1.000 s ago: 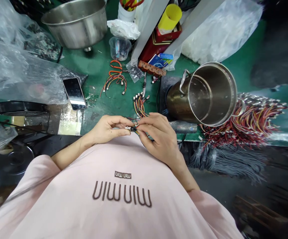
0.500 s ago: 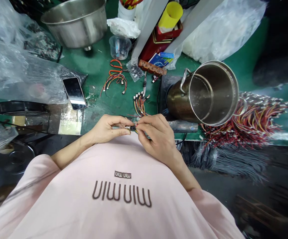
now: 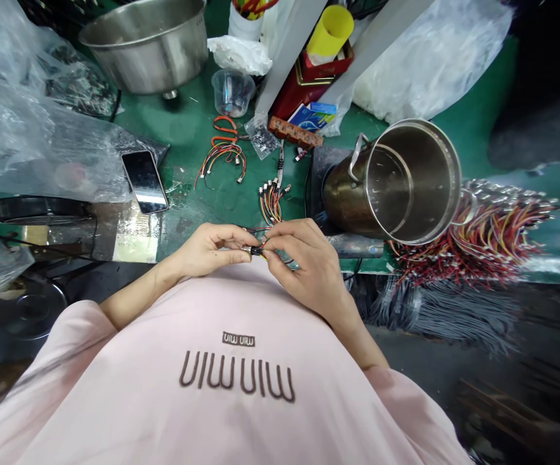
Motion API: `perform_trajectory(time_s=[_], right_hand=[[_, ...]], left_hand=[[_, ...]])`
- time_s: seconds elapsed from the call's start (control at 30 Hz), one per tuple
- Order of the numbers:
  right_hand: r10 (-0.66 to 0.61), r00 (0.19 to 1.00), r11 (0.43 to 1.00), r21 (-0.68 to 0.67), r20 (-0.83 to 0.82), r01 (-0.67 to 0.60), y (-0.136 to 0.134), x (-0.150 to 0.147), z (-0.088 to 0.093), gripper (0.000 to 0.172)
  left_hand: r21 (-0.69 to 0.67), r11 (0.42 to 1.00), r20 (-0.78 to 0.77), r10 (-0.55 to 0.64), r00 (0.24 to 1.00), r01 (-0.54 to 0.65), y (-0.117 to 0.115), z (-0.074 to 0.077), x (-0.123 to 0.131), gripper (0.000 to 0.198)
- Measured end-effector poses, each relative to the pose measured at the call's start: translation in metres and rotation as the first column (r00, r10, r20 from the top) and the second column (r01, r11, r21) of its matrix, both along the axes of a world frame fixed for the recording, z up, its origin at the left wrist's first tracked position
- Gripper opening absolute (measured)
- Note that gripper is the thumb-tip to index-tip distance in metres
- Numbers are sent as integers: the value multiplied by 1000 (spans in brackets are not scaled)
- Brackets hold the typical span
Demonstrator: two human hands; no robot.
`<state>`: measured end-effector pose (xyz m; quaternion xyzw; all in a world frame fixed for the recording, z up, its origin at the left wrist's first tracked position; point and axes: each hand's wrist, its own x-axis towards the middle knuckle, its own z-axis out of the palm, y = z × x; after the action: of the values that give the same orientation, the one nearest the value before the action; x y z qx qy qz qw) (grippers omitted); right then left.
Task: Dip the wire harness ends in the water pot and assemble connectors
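Note:
Between the thumb and fingers of my left hand (image 3: pixel 214 248) is a small metal connector (image 3: pixel 247 249) with a black wired end pointing right. My right hand (image 3: pixel 306 261) is at that end, its thumb and index finger closed around thin coloured wires (image 3: pixel 263 250). Both hands are close together at the table's front edge, just above the pink shirt. Behind them on the green table lies a bundle of short wires with connectors (image 3: pixel 272 199). Another group of wires (image 3: pixel 221 158) sits farther left, beside orange-handled scissors (image 3: pixel 225 131).
A phone (image 3: pixel 145 182) and plastic bags (image 3: pixel 66 148) lie at left. A steel basin (image 3: pixel 148 48) stands at the back. At right are a tall steel pot (image 3: pixel 352 200), a heap of red and yellow wires (image 3: pixel 493 239) and grey cables (image 3: pixel 449 310) below.
The fingers of my right hand have shifted slightly off the connector's wired end, so more of its black part and wires shows. My left hand has barely moved.

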<state>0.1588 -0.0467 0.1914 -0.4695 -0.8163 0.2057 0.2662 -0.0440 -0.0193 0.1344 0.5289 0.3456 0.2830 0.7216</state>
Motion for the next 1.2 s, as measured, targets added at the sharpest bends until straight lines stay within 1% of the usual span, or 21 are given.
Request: perform_trajectory(time_s=[0.17,0.23,0.3,0.37,0.43,0.53,0.6,0.7,0.87,1.03,1.2], right_hand=[[55,999,999,-1,3,-55,2,-1,0,12],[34,999,999,12,21,-34,2,-2,-2,12],[6,1000,1000,27,22,-6,1,-5,-3,13],[-3,1000,1000,15,5,3,0,-7,-3,14],[-10,1000,1000,-21,-13,9,-1,-8,-2,12],[-40,999,996,-78,-17,39,-1,-9,1,10],[-42,999,995,-88,-3,42,0,-9,2,11],[-10,1000,998,-55,26,11,1,-10,2,13],[28,998,999,15,57,-29,0,-11,0,14],[64,993,998,4,99,-64,-1,-10,1,17],[97,991,995,-19,96,-95,0,-7,1,21]], left_hand=[[-147,989,123,55,991,-37,-1,-6,3,33],[-194,978,136,98,986,-71,-1,-7,5,33],[-233,964,139,166,976,-131,0,-9,7,33],[-264,946,134,230,964,-189,0,-9,9,32],[-284,935,130,259,957,-214,1,-10,10,30],[-304,931,132,252,959,-202,0,-11,10,31],[-312,930,145,246,958,-192,-1,-12,10,33],[-308,933,162,243,956,-185,-2,-13,10,34],[-290,938,139,235,962,-188,-1,-14,9,35],[-285,941,120,226,967,-184,0,-13,7,36],[-244,953,89,208,974,-181,2,-12,5,38]])
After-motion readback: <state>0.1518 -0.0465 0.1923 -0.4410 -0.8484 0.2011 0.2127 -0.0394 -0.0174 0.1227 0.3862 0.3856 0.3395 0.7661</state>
